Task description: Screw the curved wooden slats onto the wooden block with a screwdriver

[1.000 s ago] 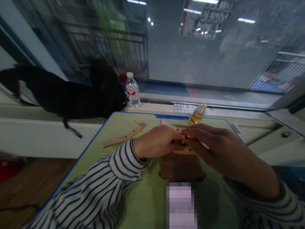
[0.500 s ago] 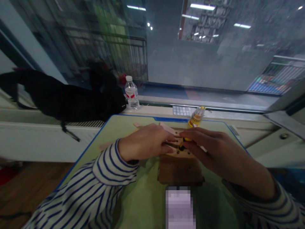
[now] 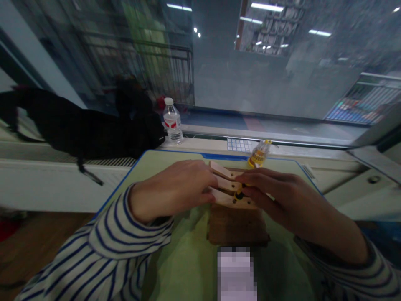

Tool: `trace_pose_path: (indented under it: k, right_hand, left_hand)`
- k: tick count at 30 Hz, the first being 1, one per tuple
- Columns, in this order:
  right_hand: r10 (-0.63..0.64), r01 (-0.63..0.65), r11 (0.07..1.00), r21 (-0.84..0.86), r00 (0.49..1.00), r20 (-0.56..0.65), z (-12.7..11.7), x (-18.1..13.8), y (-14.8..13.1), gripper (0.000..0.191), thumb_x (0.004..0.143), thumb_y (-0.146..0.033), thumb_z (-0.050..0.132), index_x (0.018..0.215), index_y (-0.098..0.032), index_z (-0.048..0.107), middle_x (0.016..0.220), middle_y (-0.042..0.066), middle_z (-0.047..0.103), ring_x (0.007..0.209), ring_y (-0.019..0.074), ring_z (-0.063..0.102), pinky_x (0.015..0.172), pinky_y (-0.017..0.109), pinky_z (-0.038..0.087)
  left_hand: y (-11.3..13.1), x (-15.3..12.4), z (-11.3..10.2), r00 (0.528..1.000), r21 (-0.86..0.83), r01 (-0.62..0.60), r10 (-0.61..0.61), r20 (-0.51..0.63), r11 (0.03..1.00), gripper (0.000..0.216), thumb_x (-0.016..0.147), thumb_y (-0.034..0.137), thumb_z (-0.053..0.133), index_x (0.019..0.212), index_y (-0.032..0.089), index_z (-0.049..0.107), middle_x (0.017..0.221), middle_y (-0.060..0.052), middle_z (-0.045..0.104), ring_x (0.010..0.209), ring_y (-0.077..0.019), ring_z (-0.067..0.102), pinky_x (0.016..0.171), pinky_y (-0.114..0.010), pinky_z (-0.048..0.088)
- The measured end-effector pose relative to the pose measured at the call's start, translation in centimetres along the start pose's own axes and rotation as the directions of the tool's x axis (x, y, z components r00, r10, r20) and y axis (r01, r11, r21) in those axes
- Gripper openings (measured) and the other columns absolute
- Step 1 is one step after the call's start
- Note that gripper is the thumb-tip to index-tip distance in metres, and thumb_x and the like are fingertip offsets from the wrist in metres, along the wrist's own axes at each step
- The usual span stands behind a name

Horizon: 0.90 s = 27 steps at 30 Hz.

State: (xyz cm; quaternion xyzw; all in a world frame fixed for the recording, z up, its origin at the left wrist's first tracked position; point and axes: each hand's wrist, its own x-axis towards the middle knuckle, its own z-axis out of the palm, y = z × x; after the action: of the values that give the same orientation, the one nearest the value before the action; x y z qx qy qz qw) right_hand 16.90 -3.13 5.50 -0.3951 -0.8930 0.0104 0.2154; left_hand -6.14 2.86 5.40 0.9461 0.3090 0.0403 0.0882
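Observation:
Three pale wooden strips with holes [image 3: 224, 184] lie across a darker brown wooden block [image 3: 236, 223] on the table. My left hand [image 3: 178, 186] has its fingers closed on the strips' left ends, which it partly hides. Pinched in my right hand [image 3: 288, 198] is a small yellow-and-black screwdriver [image 3: 239, 193], held tilted. Its lower end is by a hole in the nearest strip; whether it touches a screw is too small to tell. My right fingers cover the strips' far right side.
The pale green table [image 3: 184, 255] has a blue rim. A pixelated light-purple phone-like object [image 3: 236, 271] lies in front of the block. Behind stand a yellow-labelled bottle [image 3: 259, 155] and, on the sill, a water bottle [image 3: 173, 123]. A black bag [image 3: 109, 131] lies at left.
My left hand has drawn back to the left, uncovering more of the pale strips. My right hand stays nearly in place with the screwdriver.

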Motion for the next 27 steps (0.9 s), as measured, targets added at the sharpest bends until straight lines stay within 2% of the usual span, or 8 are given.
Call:
trace_pose_path:
  k: [5, 9, 11, 18, 23, 27]
  right_hand:
    - [-0.006, 0.006, 1.0, -0.007, 1.0, -0.013, 0.08, 0.04, 0.23, 0.029, 0.095, -0.023, 0.046, 0.121, -0.02, 0.059, 0.122, 0.007, 0.066, 0.104, 0.0197, 0.065, 0.088, 0.035, 0.055]
    - [-0.017, 0.016, 1.0, -0.015, 0.999, -0.034, 0.06, -0.15, 0.31, 0.035, 0.094, -0.021, 0.047, 0.127, -0.021, 0.056, 0.125, 0.007, 0.064, 0.106, 0.0196, 0.065, 0.09, 0.035, 0.054]
    - [-0.018, 0.018, 1.0, -0.022, 1.0, -0.016, -0.03, -0.31, 0.35, 0.038, 0.092, -0.019, 0.048, 0.13, -0.022, 0.053, 0.128, 0.007, 0.062, 0.108, 0.0193, 0.064, 0.091, 0.036, 0.054]
    - [-0.004, 0.005, 0.998, -0.057, 1.0, 0.022, -0.21, -0.51, 0.48, 0.042, 0.092, -0.017, 0.047, 0.133, -0.023, 0.049, 0.13, 0.005, 0.061, 0.111, 0.0183, 0.063, 0.093, 0.036, 0.053]
    - [-0.016, 0.016, 0.998, -0.067, 1.0, -0.002, -0.25, -0.46, 0.41, 0.037, 0.092, -0.018, 0.049, 0.129, -0.022, 0.055, 0.124, 0.006, 0.065, 0.105, 0.0197, 0.066, 0.087, 0.035, 0.057]
    - [-0.029, 0.027, 0.997, -0.067, 0.999, -0.023, -0.29, -0.37, 0.22, 0.039, 0.09, -0.016, 0.051, 0.129, -0.023, 0.055, 0.121, 0.006, 0.067, 0.101, 0.0201, 0.068, 0.084, 0.034, 0.058]
  left_hand:
    - [-0.2, -0.38, -0.08, 0.999, 0.056, 0.035, -0.036, 0.007, 0.998, 0.025, 0.084, 0.028, 0.056, 0.104, 0.03, 0.07, 0.084, -0.001, 0.07, 0.077, -0.0172, 0.062, 0.067, -0.027, 0.038]
    - [-0.06, -0.29, -0.23, 0.999, 0.023, -0.046, 0.047, -0.015, 0.999, 0.041, 0.085, 0.022, 0.056, 0.119, 0.046, 0.059, 0.085, 0.006, 0.07, 0.068, -0.0132, 0.06, 0.06, -0.025, 0.031]
    - [-0.08, -0.25, -0.26, 0.997, 0.012, -0.075, 0.075, -0.02, 0.997, 0.044, 0.086, 0.022, 0.055, 0.12, 0.049, 0.056, 0.084, 0.007, 0.07, 0.066, -0.0126, 0.06, 0.059, -0.025, 0.03]
    - [-0.06, -0.18, -0.23, 1.0, 0.036, -0.018, 0.018, 0.003, 0.999, 0.036, 0.085, 0.026, 0.056, 0.118, 0.042, 0.061, 0.079, 0.003, 0.069, 0.066, -0.0144, 0.061, 0.058, -0.026, 0.029]
    - [0.19, -0.22, -0.31, 0.996, 0.078, 0.078, -0.082, 0.046, 0.994, 0.02, 0.085, 0.031, 0.053, 0.092, 0.028, 0.071, 0.072, 0.0, 0.067, 0.063, -0.0157, 0.059, 0.057, -0.026, 0.031]
    - [-0.11, -0.1, 0.04, 0.997, 0.112, 0.065, -0.069, 0.033, 0.992, 0.017, 0.083, 0.032, 0.056, 0.077, 0.023, 0.069, 0.067, 0.0, 0.065, 0.059, -0.0147, 0.056, 0.055, -0.026, 0.03]
